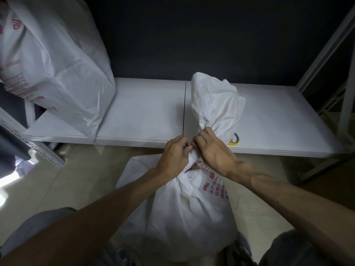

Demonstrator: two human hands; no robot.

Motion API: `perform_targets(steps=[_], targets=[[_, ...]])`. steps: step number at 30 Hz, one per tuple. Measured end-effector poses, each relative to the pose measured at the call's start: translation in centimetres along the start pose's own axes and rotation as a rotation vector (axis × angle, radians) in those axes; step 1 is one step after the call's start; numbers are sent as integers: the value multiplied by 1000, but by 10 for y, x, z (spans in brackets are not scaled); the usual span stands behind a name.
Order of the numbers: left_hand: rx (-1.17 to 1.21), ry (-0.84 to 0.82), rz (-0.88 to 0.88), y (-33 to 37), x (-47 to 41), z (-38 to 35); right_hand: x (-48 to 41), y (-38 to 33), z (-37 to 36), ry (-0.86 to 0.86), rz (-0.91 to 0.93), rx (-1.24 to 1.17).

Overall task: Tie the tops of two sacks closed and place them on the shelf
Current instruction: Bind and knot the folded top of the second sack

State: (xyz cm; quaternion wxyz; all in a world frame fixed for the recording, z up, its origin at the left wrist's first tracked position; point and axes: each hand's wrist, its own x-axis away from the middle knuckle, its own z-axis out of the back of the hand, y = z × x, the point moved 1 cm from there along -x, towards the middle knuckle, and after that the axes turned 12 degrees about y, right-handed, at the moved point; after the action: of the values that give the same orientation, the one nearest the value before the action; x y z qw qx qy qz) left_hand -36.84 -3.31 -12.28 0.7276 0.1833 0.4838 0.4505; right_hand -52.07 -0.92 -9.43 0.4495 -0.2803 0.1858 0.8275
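A white woven sack with red print stands on the floor between my knees. Its top is gathered into a narrow neck, and the loose end fans out above it over the shelf edge. My left hand and my right hand are both closed on that neck, fingertips pinched together at a thin dark tie. A second white sack with red print stands on the white shelf at the far left, its top hidden beyond the frame.
A yellow-and-black tool lies on the shelf just behind the gathered sack top. White metal shelf uprights rise on the right, and a perforated upright lies low on the left. The floor is beige tile.
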Motion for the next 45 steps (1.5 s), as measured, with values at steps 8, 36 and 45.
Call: perform_targets(steps=[8, 36, 45], targets=[[67, -9, 149, 1, 0, 1, 0, 1, 0, 44, -137, -114], [-44, 26, -243, 5, 0, 11, 5, -14, 18, 210, -703, -478], [-63, 36, -298, 7, -1, 12, 8, -11, 17, 202, -696, -488]])
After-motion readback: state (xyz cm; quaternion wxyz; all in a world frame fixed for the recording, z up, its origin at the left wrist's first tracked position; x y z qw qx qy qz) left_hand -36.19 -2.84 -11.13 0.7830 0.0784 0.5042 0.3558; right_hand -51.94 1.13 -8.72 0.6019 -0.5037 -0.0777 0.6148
